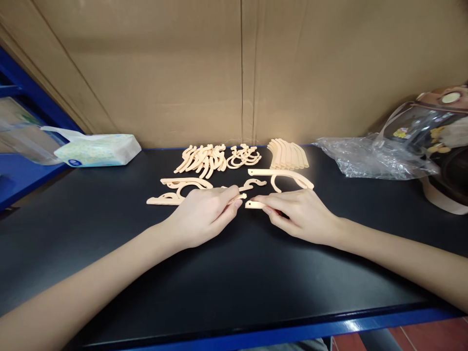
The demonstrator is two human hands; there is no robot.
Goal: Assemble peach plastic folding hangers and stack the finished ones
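Observation:
My left hand (203, 214) is closed in a pinch on a beige plastic hanger piece (242, 196); only its small knobbed end shows past the fingertips. Between the thumb and fingers of my right hand (305, 214) is a beige hanger arm (255, 204), its end with a round hole pointing left. The two held ends are close together but apart. Just beyond the fingers lies a small hook (254, 184). Other hanger parts (161, 200) rest on the table behind my left hand. A curved hanger arm (281, 172) with a hooked branch lies behind my right hand.
Along the back of the black table (234, 287) are a heap of curved arms (204, 158), a pile of hooks (243, 156) and a row of flat arms (288, 154). A tissue pack (102, 150) stands left. Clear plastic wrapping (380, 158) and a transparent bag (420, 126) are right.

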